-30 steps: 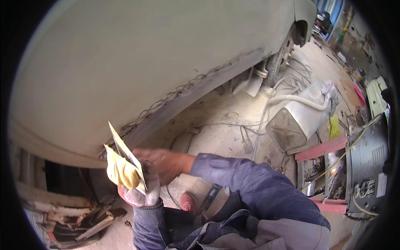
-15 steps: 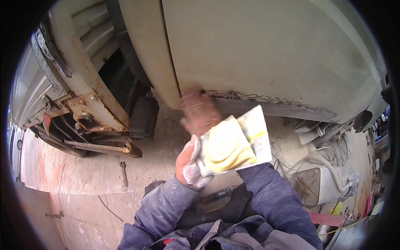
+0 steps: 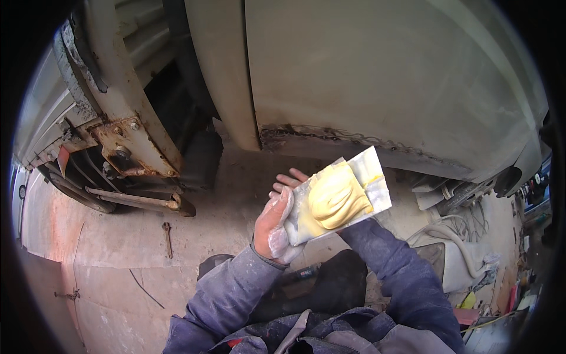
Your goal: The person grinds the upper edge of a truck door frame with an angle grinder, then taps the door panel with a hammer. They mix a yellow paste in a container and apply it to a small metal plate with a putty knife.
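My left hand (image 3: 275, 227), partly covered in white, grips the near left edge of a pale flat board (image 3: 375, 177). Thick yellow putty (image 3: 338, 197), folded in soft ridges, lies over the board's middle. Another flat edge shows beside the putty, but what it belongs to is unclear. My right forearm passes under the board; beyond its far left edge, the fingers of my right hand (image 3: 289, 180) stick out, stretched and apart. The board hides the rest of that hand. Ahead stands a pale vehicle panel (image 3: 377, 76), its lower edge rough and dark (image 3: 354, 138).
A rusty frame with a bolted plate (image 3: 132, 150) rises at the left. On the dusty floor lies a wrench (image 3: 168, 240). A hose (image 3: 460, 242) and thin cables lie at the right, near a pale boxy object (image 3: 454, 265). Assorted items crowd the right edge.
My right hand, blurred near the panel's lower edge before, has drawn back behind the board. The board has shifted slightly right, still in my left hand.
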The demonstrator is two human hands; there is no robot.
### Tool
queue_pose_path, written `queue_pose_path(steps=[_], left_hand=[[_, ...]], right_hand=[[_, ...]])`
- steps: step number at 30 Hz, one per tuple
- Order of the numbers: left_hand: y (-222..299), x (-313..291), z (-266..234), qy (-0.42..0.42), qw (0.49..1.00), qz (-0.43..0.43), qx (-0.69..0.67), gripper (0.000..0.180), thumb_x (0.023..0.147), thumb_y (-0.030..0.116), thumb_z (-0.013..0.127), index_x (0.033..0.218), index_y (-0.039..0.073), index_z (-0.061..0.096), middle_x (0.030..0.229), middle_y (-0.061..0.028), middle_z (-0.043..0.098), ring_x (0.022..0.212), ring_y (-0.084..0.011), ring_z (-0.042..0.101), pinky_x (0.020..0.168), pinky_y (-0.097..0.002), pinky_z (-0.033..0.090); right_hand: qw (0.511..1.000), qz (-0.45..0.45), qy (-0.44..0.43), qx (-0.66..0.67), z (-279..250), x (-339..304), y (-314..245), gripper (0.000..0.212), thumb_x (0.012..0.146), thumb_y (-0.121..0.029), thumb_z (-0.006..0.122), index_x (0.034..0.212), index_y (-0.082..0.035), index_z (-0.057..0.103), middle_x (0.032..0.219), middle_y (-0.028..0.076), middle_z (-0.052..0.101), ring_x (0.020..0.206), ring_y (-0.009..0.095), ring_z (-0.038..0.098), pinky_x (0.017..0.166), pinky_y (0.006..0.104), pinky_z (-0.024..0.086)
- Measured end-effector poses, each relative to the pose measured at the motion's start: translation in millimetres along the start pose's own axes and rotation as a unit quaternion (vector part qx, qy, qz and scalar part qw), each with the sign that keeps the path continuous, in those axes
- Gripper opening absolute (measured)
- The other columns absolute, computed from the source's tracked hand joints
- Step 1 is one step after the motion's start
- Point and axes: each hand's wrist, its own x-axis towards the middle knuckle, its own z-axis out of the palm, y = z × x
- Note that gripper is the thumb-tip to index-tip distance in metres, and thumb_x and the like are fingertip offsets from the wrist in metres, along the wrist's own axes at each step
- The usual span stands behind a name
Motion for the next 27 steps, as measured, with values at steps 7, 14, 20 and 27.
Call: queue_pose_path(steps=[7,14,20,27], left_hand=[[-9,14,-11,0.051,0.995,-0.044,0.071,0.047,0.115,0.039,0.061,0.133,-0.004,0.065,0.13,-0.0178,0.075,0.116,-0.0289,0.077,0.105,-0.0426,0.062],[-39,14,-14,0.078,0.982,-0.122,0.124,0.045,0.115,0.037,0.061,0.132,-0.004,0.067,0.127,-0.0156,0.076,0.109,-0.026,0.078,0.1,-0.0394,0.063],[-48,15,-16,0.056,0.977,-0.146,0.148,0.055,0.117,0.042,0.056,0.145,-0.005,0.06,0.142,-0.0174,0.071,0.131,-0.0303,0.071,0.115,-0.044,0.056],[-58,9,-22,0.061,0.969,-0.154,0.182,0.056,0.117,0.042,0.055,0.146,-0.006,0.06,0.141,-0.0185,0.072,0.13,-0.0303,0.071,0.117,-0.0431,0.054]], right_hand=[[0.739,-0.46,0.055,-0.49,24,-114,26,0.061,0.111,-0.036,0.058,0.158,0.002,0.051,0.164,0.017,0.054,0.155,0.029,0.048,0.129,0.0464,0.034],[0.816,-0.465,0.12,-0.323,58,-154,37,0.063,0.12,-0.046,0.04,0.16,0.003,0.048,0.163,0.015,0.055,0.152,0.028,0.05,0.131,0.047,0.032],[0.842,-0.48,0.154,-0.192,62,-155,36,0.058,0.121,-0.044,0.045,0.153,0.003,0.054,0.155,0.012,0.061,0.142,0.024,0.059,0.124,0.043,0.042],[0.838,-0.473,0.171,-0.213,45,-160,41,0.037,0.118,-0.024,0.057,0.143,0.002,0.063,0.138,0.007,0.071,0.126,0.016,0.067,0.114,0.0348,0.05]])
